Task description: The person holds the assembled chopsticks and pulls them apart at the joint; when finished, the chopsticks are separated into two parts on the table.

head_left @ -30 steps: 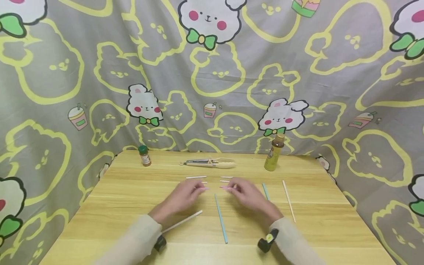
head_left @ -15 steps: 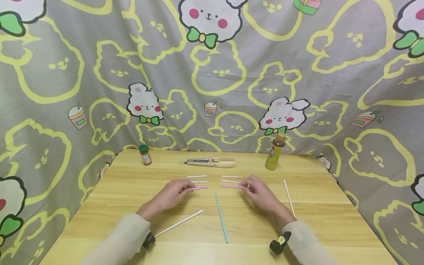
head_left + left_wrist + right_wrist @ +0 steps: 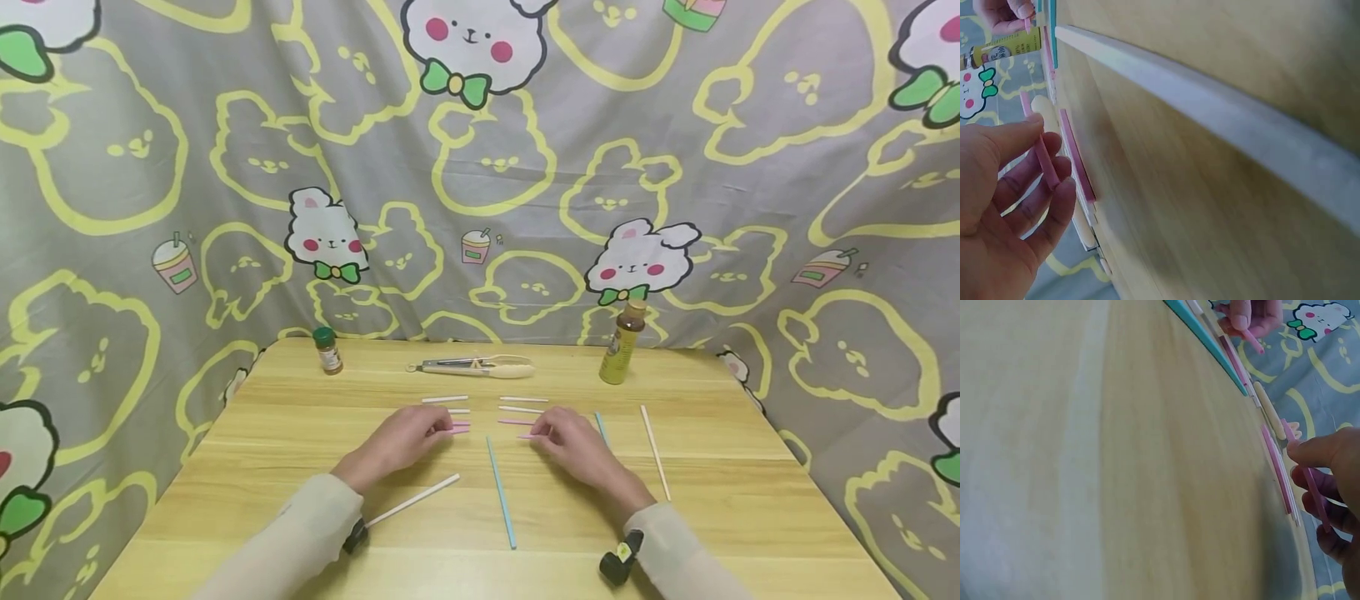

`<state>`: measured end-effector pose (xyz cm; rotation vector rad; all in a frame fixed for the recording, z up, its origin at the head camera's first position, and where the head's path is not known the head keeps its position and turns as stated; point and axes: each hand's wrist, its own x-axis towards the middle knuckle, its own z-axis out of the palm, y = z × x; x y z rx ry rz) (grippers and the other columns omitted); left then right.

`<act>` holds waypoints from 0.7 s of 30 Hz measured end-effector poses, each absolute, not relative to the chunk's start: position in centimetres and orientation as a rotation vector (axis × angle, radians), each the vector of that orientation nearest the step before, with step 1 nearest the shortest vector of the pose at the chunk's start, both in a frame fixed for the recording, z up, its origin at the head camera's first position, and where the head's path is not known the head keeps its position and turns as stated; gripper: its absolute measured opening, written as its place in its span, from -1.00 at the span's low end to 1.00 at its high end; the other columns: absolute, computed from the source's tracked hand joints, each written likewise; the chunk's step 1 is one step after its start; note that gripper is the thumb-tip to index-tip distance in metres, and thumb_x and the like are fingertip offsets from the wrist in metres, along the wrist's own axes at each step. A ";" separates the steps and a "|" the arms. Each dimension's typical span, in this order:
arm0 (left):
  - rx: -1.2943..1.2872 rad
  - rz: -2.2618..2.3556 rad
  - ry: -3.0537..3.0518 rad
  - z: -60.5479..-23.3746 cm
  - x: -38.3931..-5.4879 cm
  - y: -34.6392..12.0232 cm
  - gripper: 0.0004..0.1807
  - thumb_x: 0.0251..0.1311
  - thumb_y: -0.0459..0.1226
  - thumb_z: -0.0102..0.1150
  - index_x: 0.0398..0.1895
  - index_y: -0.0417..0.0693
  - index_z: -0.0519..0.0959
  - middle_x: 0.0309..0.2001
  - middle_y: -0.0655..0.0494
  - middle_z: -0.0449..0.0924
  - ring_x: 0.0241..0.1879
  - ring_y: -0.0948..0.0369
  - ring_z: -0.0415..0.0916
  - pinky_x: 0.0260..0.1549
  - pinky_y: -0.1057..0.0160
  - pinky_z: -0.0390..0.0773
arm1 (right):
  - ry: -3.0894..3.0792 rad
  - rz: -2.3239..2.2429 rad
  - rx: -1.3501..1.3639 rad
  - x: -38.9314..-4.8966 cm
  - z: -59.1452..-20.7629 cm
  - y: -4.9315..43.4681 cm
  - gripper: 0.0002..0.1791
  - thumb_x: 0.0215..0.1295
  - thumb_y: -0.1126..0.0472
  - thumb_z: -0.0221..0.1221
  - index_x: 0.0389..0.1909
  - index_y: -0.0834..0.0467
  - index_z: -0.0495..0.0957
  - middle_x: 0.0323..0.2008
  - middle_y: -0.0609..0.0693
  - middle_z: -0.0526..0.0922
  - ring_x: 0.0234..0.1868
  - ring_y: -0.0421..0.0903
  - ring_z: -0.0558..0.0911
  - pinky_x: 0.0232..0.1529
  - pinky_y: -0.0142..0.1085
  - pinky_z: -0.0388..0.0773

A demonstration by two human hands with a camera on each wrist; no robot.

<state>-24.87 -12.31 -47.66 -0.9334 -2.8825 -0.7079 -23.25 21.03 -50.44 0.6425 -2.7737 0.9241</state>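
My left hand (image 3: 405, 437) pinches a short pink stick (image 3: 1041, 147) between thumb and fingertips, raised off the table in the left wrist view. Just beyond it a second pink stick (image 3: 1076, 153) lies on the wood, beside short white sticks (image 3: 446, 398). On the other side my right hand (image 3: 573, 442) pinches another short pink stick (image 3: 1313, 484). Close to that hand, one more pink stick (image 3: 1277, 469) lies alongside short white sticks (image 3: 523, 399). The two rows face each other across a gap. Fingers partly cover the sticks in the head view.
A long blue stick (image 3: 501, 493) lies between my forearms, and a long white stick (image 3: 414, 498) by the left one. Another blue stick (image 3: 602, 429) and a pale stick (image 3: 655, 452) lie right. Behind are tongs (image 3: 476, 367), a spice jar (image 3: 327, 352) and a bottle (image 3: 622, 346).
Both hands first drew apart, leaving pink sticks beside the white ones. Since then they have come slightly inward and nearer to me, each with a pink stick in its fingers.
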 end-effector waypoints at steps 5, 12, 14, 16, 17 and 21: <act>-0.953 -0.620 -2.887 -47.6 -24.8 -12.0 -0.95 0.52 -0.23 0.33 -0.17 0.04 0.71 -0.20 0.20 0.77 -0.21 0.26 0.66 -0.12 0.14 0.70 | -2.790 0.854 0.597 -23.2 -50.6 20.6 -0.92 0.44 0.10 0.44 -0.23 -0.12 0.72 -0.22 -0.27 0.69 -0.18 -0.27 0.57 0.00 -0.20 0.51; -0.938 -0.520 -2.877 -47.7 -24.9 -12.3 -0.95 0.43 -0.31 0.42 -0.13 -0.01 0.74 -0.16 0.11 0.78 -0.14 0.13 0.72 -0.03 0.02 0.74 | -2.756 0.835 0.568 -23.8 -50.7 19.2 -0.92 0.39 0.12 0.47 -0.24 -0.11 0.74 -0.25 -0.24 0.73 -0.14 -0.18 0.63 0.11 -0.03 0.47; -0.942 -0.513 -2.880 -47.8 -24.9 -12.4 -0.95 0.42 -0.32 0.42 -0.14 0.01 0.75 -0.17 0.13 0.76 -0.14 0.14 0.70 -0.03 0.03 0.74 | -2.752 0.824 0.563 -24.0 -50.9 18.8 -0.92 0.39 0.12 0.47 -0.24 -0.10 0.75 -0.25 -0.23 0.72 -0.15 -0.18 0.63 0.11 -0.02 0.47; -0.946 -0.508 -2.887 -47.9 -25.0 -12.4 -0.94 0.42 -0.32 0.42 -0.14 0.01 0.75 -0.17 0.14 0.74 -0.14 0.16 0.66 -0.04 0.05 0.72 | -2.749 0.808 0.555 -24.2 -51.0 18.4 -0.93 0.39 0.11 0.47 -0.25 -0.09 0.75 -0.26 -0.22 0.72 -0.16 -0.18 0.63 0.12 -0.01 0.47; -0.946 -0.507 -2.888 -47.9 -25.0 -12.4 -0.94 0.41 -0.33 0.43 -0.14 0.01 0.75 -0.17 0.15 0.73 -0.14 0.16 0.65 -0.05 0.05 0.72 | -2.749 0.797 0.549 -24.2 -51.1 18.2 -0.93 0.39 0.11 0.47 -0.25 -0.09 0.75 -0.26 -0.22 0.71 -0.16 -0.19 0.63 0.11 -0.01 0.47; -0.952 -0.505 -2.902 -47.9 -25.1 -12.3 -0.93 0.42 -0.35 0.41 -0.12 -0.01 0.75 -0.16 0.13 0.74 -0.12 0.14 0.65 -0.04 0.04 0.71 | -2.747 0.771 0.532 -24.3 -51.3 17.5 -0.93 0.37 0.10 0.49 -0.26 -0.08 0.77 -0.27 -0.21 0.71 -0.18 -0.20 0.61 0.06 -0.05 0.45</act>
